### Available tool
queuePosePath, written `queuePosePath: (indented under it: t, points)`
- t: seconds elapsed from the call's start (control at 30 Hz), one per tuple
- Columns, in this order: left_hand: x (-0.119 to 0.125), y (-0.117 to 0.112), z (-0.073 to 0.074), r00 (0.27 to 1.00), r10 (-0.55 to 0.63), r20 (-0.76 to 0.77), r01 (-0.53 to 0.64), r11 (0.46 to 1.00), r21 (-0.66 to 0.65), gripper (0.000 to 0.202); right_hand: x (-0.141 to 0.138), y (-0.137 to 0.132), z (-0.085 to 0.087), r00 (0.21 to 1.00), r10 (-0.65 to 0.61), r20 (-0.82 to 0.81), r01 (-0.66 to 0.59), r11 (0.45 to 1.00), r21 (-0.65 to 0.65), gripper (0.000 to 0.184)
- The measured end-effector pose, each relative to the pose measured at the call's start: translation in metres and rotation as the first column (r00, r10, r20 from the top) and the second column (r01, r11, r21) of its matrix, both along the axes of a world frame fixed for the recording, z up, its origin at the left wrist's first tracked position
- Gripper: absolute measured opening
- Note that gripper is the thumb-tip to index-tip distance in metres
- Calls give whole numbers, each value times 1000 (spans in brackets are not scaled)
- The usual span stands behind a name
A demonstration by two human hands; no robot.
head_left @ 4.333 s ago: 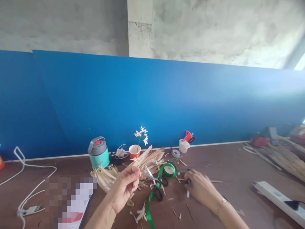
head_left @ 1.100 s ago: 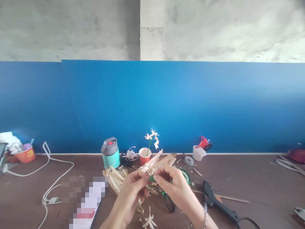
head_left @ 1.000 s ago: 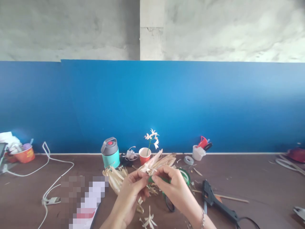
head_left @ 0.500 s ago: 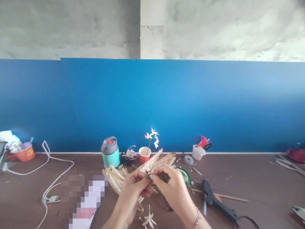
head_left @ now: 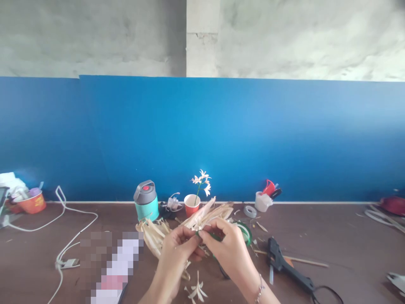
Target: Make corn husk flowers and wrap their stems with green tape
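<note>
My left hand [head_left: 177,249] is closed in a pinch around the base of a small pale husk flower [head_left: 198,224]. Thumb and index finger of my right hand [head_left: 228,245] meet it there, pinching a bit of green tape [head_left: 198,233] at the flower's base. The stem is mostly hidden by the fingers. Just behind my right hand lies a roll of green tape [head_left: 248,234]. Dried corn husks [head_left: 152,234] spread beyond both hands. Below them, a loose pale flower [head_left: 198,290] rests on the table.
A paper cup [head_left: 192,205] holds a finished-looking flower stem. Beside it stands a teal jar [head_left: 147,204]. A black glue gun [head_left: 286,266] lies over a thin stick at right. Further back are a tape roll [head_left: 250,211] and a white cup of tools [head_left: 263,202]. White cables [head_left: 79,214] cross the left.
The pale flower's petals now show more clearly above my fingertips. Both hands have barely shifted and remain pinched together.
</note>
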State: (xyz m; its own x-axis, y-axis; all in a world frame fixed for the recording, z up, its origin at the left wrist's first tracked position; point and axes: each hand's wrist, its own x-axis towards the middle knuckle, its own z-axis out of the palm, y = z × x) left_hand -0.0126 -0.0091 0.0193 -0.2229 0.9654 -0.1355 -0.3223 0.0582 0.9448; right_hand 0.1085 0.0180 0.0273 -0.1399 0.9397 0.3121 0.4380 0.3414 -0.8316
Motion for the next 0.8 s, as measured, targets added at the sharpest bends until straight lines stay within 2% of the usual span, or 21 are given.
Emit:
queuePosePath:
  t: [0.43,0.67,0.8]
  points:
    - [0,1,-8,995,49,-86,-45,998,43,23,-1,-2,5,998,27,-52,-27,1000,-11,13]
    - [-3,8,-17,994,7,-109,0,998,67,22,0,-1,5,997,51,-63,-52,998,-23,9]
    - [-2,5,-15,996,-13,-84,21,996,92,21,1,-1,5,997,51,-65,-52,999,-8,10]
